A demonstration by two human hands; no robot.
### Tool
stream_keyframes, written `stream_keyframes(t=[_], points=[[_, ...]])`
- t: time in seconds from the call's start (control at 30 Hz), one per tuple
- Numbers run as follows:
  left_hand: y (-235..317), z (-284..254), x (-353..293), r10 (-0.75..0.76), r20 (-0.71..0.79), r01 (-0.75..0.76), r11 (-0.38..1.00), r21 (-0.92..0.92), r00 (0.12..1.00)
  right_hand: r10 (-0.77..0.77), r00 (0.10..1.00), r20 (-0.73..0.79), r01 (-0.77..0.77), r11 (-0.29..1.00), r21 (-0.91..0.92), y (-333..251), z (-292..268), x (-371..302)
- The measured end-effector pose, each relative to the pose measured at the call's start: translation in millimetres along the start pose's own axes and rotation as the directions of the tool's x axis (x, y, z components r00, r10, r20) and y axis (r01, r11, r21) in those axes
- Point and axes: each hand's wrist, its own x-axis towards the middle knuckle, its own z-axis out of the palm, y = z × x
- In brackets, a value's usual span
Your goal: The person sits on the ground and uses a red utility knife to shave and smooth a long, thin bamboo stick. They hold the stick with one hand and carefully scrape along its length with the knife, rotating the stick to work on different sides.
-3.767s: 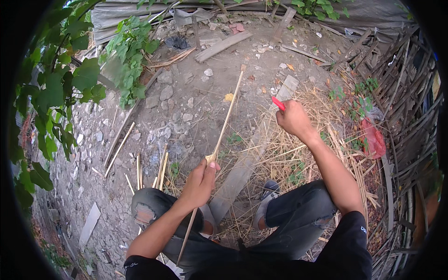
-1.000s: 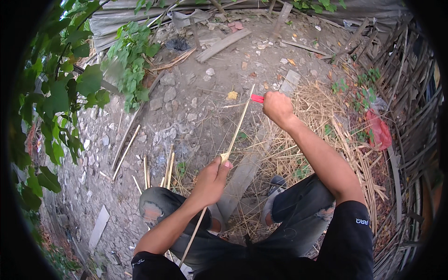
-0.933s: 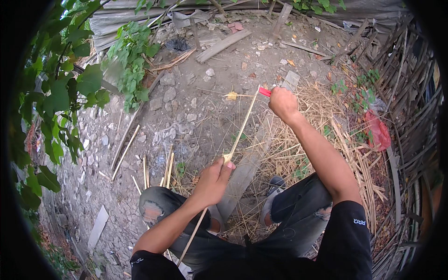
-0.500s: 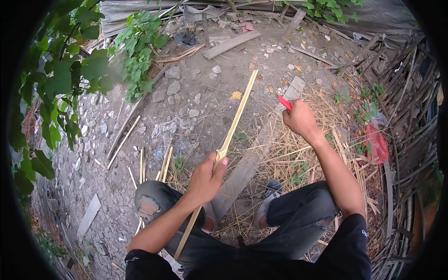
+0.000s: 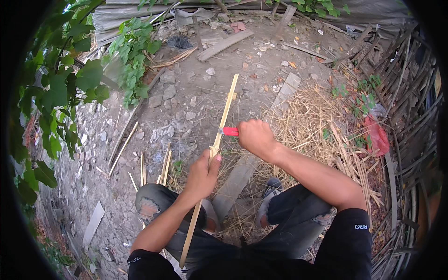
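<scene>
The right hand (image 5: 255,136), stretched out toward the straw half a second ago, has come back in and now meets the long pale bamboo strip (image 5: 218,145) just above the left hand (image 5: 201,175). Its fingers are closed tight around the red handle of a knife (image 5: 229,132), and the handle's end touches the strip's edge; the blade itself cannot be made out. The left hand is clamped around the strip at about mid-length, thumb up along it. The strip runs on a slant from beside the person's left knee, through that fist, up over the stony ground, with its far tip above the bare dirt.

The person squats in torn dark trousers, one foot in a grey shoe (image 5: 271,191) near a flat grey plank (image 5: 235,182) lying on the ground between the feet. Dry yellow straw (image 5: 322,126) spreads to the right, with a red plastic bag (image 5: 376,135) at its edge, against a woven fence of dark sticks (image 5: 410,121); what the bag holds cannot be seen. Short split bamboo pieces (image 5: 164,163) lie to the left, below green leafy vines (image 5: 70,88).
</scene>
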Motion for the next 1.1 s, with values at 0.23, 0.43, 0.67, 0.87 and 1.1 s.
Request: stream_keyframes(t=[0.23, 0.43, 0.67, 0.87, 1.1], points=[[-4.4, 6.1, -16.8, 0.091, 0.063, -0.095, 0.994, 0.062, 0.994, 0.334, 0.934, -0.123, -0.341, 0.939, -0.04, 86.1, 5.8, 49.9], [-9.9, 6.1, -40.2, 0.146, 0.242, -0.134, 0.989, -0.064, 0.959, 0.646, 0.719, -0.257, -0.644, 0.758, 0.103, 193.6, -12.4, 10.5], [-13.0, -8.9, -23.4, 0.043, 0.428, 0.262, 0.733, -0.628, 0.903, 0.527, 0.843, -0.108, -0.475, 0.824, 0.31, 148.4, -38.5, -7.4], [-5.7, -12.2, -13.2, 0.006, 0.504, 0.426, 0.525, -0.737, 0.864, 0.171, 0.984, -0.042, -0.148, 0.935, 0.322, 51.5, -48.3, -12.6], [-5.7, -6.3, -8.5, -0.115, 0.491, 0.475, 0.513, -0.715, 0.863, -0.015, 0.953, 0.302, -0.053, 0.975, 0.214, -26.9, -36.5, -32.7]])
